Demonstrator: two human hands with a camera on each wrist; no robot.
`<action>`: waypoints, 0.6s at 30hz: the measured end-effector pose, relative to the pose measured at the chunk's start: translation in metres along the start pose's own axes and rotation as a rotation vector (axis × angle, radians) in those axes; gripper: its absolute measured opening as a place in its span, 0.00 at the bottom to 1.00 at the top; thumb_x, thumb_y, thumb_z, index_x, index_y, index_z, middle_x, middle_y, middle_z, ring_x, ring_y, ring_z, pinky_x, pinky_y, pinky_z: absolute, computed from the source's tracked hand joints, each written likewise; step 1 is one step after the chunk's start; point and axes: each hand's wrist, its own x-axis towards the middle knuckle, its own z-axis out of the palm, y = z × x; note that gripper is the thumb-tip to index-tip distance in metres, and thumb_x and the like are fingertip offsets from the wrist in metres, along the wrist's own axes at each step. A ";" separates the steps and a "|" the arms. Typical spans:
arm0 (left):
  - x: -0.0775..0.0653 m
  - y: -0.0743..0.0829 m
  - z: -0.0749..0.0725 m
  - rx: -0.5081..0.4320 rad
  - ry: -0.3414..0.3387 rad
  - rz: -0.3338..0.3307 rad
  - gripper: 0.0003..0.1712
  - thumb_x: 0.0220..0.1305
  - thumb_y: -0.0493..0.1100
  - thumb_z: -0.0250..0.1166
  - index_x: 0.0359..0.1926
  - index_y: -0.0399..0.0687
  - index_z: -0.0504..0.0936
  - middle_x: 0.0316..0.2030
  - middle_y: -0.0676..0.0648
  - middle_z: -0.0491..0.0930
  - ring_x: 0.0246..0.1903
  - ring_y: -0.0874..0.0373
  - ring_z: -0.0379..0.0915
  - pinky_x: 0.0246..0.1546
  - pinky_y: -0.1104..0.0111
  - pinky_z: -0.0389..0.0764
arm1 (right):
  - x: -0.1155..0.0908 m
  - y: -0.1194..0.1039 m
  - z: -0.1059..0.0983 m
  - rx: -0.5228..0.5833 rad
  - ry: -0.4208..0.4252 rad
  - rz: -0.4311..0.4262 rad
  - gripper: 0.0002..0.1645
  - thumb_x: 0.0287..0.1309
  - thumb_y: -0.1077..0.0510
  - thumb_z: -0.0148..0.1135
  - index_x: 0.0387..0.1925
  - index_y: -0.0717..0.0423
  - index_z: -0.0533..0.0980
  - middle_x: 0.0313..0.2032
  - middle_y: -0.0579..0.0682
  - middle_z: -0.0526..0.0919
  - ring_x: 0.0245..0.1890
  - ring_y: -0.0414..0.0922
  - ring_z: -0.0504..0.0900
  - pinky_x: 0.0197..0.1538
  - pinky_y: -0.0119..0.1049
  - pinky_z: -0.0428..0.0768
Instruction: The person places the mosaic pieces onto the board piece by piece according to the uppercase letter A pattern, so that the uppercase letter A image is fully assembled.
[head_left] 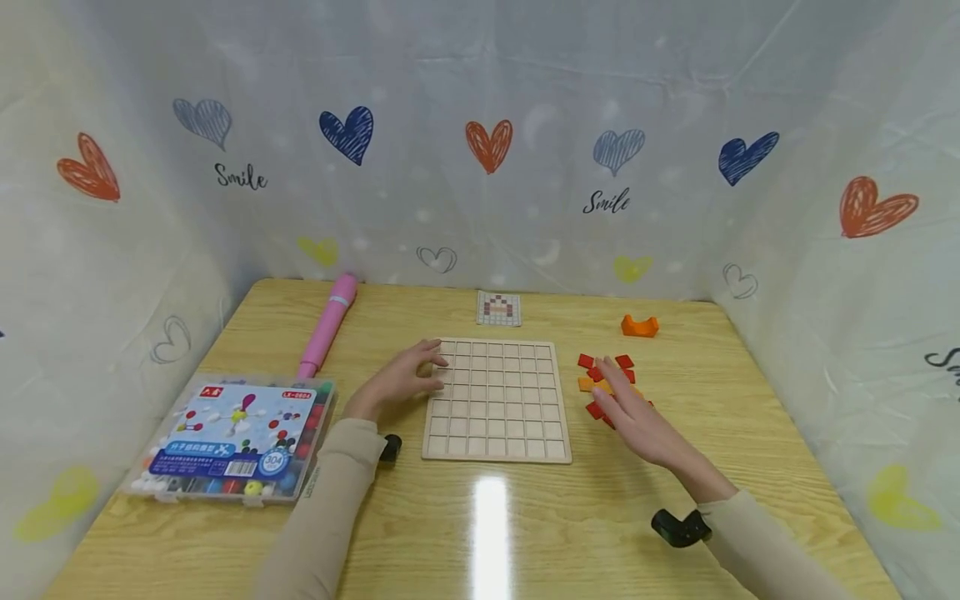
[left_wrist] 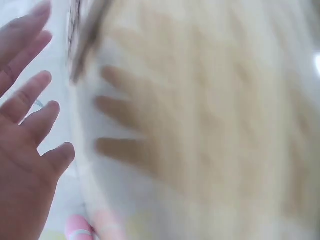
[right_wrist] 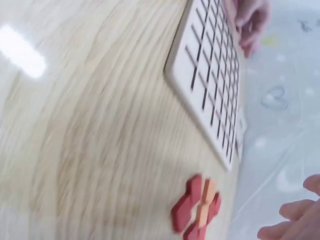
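A square wooden board [head_left: 495, 400] with a grid of shallow cells lies flat in the middle of the table. My left hand [head_left: 401, 377] is at its left edge, fingers loosely bent and spread, holding nothing; whether the fingertips touch the rim I cannot tell. To the right of the board is a loose cluster of small red tiles [head_left: 587, 361] and orange tiles [head_left: 585, 384]. Over that cluster my right hand [head_left: 637, 423] extends with straight fingers and nothing in its grip, hiding part of the tiles. In the right wrist view its fingers [right_wrist: 297, 217] appear apart from the tiles.
A small card with a pixel pattern [head_left: 498, 309] lies behind the board. An orange curved piece [head_left: 640, 327] stands at the back right. On the left are a pink tube-shaped thing [head_left: 324, 333] and a clear plastic box of molecular model parts [head_left: 232, 442].
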 end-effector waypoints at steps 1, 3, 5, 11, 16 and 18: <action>-0.001 -0.004 0.000 -0.012 0.002 -0.008 0.21 0.66 0.39 0.68 0.58 0.37 0.80 0.78 0.39 0.53 0.79 0.38 0.38 0.79 0.46 0.42 | -0.003 0.004 -0.002 -0.008 0.014 0.005 0.40 0.79 0.43 0.39 0.80 0.57 0.42 0.80 0.62 0.38 0.79 0.65 0.38 0.74 0.72 0.45; -0.002 -0.012 0.001 -0.030 0.004 -0.024 0.20 0.65 0.40 0.68 0.56 0.38 0.81 0.78 0.40 0.53 0.79 0.40 0.38 0.79 0.46 0.39 | -0.008 0.013 -0.007 -0.035 0.056 0.023 0.41 0.78 0.43 0.41 0.79 0.59 0.44 0.79 0.64 0.40 0.78 0.67 0.41 0.73 0.72 0.47; -0.003 -0.018 0.000 -0.037 0.004 -0.025 0.19 0.66 0.40 0.68 0.56 0.39 0.81 0.78 0.41 0.54 0.79 0.41 0.39 0.79 0.46 0.38 | -0.011 0.022 -0.012 -0.066 0.094 0.047 0.42 0.77 0.42 0.44 0.79 0.59 0.46 0.79 0.65 0.42 0.77 0.68 0.44 0.73 0.72 0.49; -0.004 -0.024 -0.003 -0.019 0.005 -0.018 0.22 0.66 0.41 0.68 0.60 0.40 0.79 0.78 0.45 0.54 0.79 0.44 0.41 0.80 0.49 0.34 | -0.018 0.042 -0.019 -0.110 0.206 0.093 0.40 0.75 0.43 0.50 0.77 0.61 0.54 0.77 0.68 0.51 0.74 0.71 0.53 0.69 0.72 0.60; -0.003 -0.026 -0.006 -0.015 -0.006 0.007 0.23 0.66 0.41 0.68 0.60 0.38 0.78 0.77 0.42 0.56 0.78 0.43 0.43 0.79 0.46 0.33 | -0.022 0.051 -0.019 -0.070 0.261 0.111 0.37 0.73 0.48 0.57 0.73 0.65 0.61 0.73 0.70 0.59 0.70 0.69 0.61 0.66 0.68 0.69; -0.002 -0.027 -0.005 -0.013 -0.009 0.017 0.24 0.66 0.40 0.68 0.61 0.38 0.78 0.77 0.42 0.57 0.78 0.42 0.44 0.79 0.45 0.33 | -0.022 0.054 -0.018 -0.060 0.274 0.121 0.36 0.72 0.50 0.58 0.71 0.66 0.63 0.70 0.70 0.62 0.68 0.68 0.65 0.64 0.65 0.72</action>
